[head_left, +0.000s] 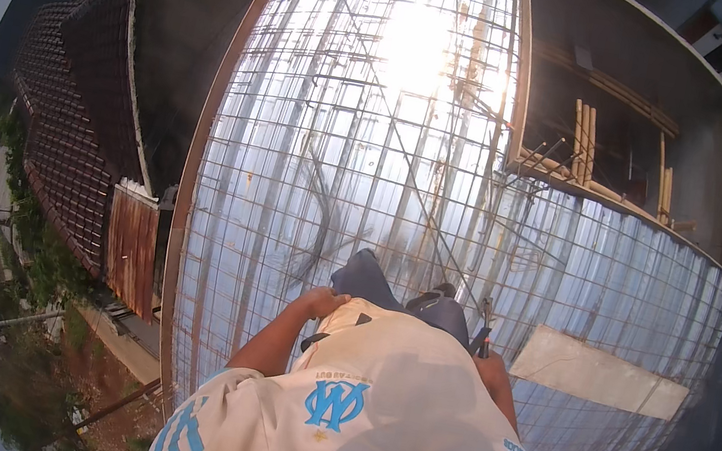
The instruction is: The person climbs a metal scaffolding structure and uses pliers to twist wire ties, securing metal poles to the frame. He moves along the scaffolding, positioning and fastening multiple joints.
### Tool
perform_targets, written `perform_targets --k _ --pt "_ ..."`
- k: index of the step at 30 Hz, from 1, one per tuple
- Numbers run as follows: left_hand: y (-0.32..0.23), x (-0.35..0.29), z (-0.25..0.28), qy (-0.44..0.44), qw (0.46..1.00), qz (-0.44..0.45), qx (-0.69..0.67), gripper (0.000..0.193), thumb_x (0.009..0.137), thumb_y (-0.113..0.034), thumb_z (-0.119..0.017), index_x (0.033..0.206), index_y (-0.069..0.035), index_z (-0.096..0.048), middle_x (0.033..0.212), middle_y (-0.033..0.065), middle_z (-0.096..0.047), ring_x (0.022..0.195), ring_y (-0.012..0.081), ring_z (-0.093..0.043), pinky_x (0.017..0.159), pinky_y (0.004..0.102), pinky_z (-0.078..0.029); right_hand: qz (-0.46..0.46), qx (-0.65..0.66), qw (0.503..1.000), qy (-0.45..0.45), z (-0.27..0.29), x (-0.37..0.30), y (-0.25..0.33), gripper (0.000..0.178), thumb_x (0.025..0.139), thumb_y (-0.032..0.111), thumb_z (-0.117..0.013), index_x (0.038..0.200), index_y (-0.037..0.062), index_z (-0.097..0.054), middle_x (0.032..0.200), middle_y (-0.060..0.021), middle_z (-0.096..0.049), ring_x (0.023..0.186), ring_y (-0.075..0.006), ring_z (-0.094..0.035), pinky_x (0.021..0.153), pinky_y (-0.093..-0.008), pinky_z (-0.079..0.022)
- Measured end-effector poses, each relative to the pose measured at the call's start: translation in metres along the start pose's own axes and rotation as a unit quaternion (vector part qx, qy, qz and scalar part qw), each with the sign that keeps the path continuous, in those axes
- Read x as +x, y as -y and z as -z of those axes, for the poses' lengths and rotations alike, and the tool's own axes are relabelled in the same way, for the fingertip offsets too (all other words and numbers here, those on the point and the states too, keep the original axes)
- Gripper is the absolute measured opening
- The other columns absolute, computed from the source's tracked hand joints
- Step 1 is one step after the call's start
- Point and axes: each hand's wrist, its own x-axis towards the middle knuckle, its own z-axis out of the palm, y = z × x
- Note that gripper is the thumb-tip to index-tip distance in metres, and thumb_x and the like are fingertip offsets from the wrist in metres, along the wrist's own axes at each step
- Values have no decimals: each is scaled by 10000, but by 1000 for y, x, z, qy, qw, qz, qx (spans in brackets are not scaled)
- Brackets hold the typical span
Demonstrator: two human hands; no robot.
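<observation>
My left hand (324,303) rests against the hem of my white shirt (413,368), beside my dark-trousered left leg (362,275). Its fingers are bent toward the leg and too small to make out clearly. At my right side, my right hand (494,374) is closed around a slim hand tool with dark handles and a touch of orange (485,337), which looks like pincers. The tool's head points forward over the rebar mesh (341,174), apart from my left hand. Loose dark tie wires (319,219) lie on the mesh ahead of my left leg.
Under the mesh is shiny corrugated metal decking (404,195), with strong sun glare. A pale board (599,371) lies at the right. A timber-edged opening (601,161) with wooden poles lies at the far right. Along the left runs the deck's edge (189,197), beyond it a tiled roof (78,121).
</observation>
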Motion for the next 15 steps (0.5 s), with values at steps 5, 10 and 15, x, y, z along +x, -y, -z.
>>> perform_targets --k 5,10,15 --pt "-39 -5 47 -68 984 -127 107 437 899 -366 -510 1018 34 -640 1062 238 -632 1034 386 -589 892 440 -444 11 -98 995 12 -8 -7 60 263 720 225 -694 815 -16 -648 684 -102 -620 575 -179 -582 519 -332 -449" --pt "-81 6 137 28 955 -258 140 381 874 -363 -526 926 -11 -662 940 204 -653 906 341 -619 808 422 -463 2 -69 998 6 -36 8 96 263 721 225 -695 824 -12 -649 686 -98 -620 574 -173 -578 516 -329 -444" --pt "-145 24 257 135 927 -278 210 384 834 -375 -542 880 -13 -662 870 179 -663 775 286 -615 731 397 -463 -33 9 999 -13 -79 26 144 264 722 226 -696 834 -9 -649 688 -93 -619 574 -167 -574 512 -327 -439"
